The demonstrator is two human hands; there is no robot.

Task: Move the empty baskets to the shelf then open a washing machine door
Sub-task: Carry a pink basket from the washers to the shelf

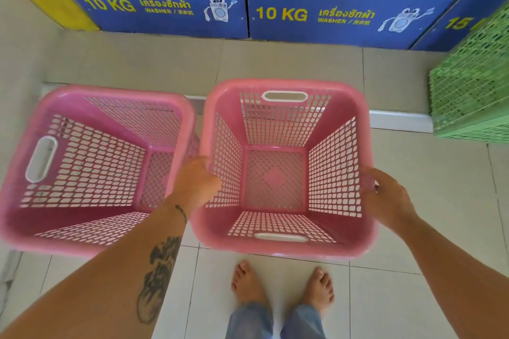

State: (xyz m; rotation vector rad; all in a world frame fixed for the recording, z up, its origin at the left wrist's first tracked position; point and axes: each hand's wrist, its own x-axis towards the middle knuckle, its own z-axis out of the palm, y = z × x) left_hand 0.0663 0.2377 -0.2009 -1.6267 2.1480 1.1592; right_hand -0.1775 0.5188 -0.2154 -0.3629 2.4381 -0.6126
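Two empty pink perforated plastic laundry baskets side by side above beige tiled floor [427, 201] before blue-based 10 KG washers [344, 12]: left basket [91, 170] tilted, right basket [283, 168] level, gripped at left rim by left hand [197, 183], at right rim by right hand [385, 195].

Two blue base panels below the steel machines are showing yellow print. The left blue panel [148, 5] is reading "10 KG", a line of Thai script and "WASHER". The right blue panel [355, 16] is reading the same. A third panel [465, 22] is showing only "15", the rest cut off.
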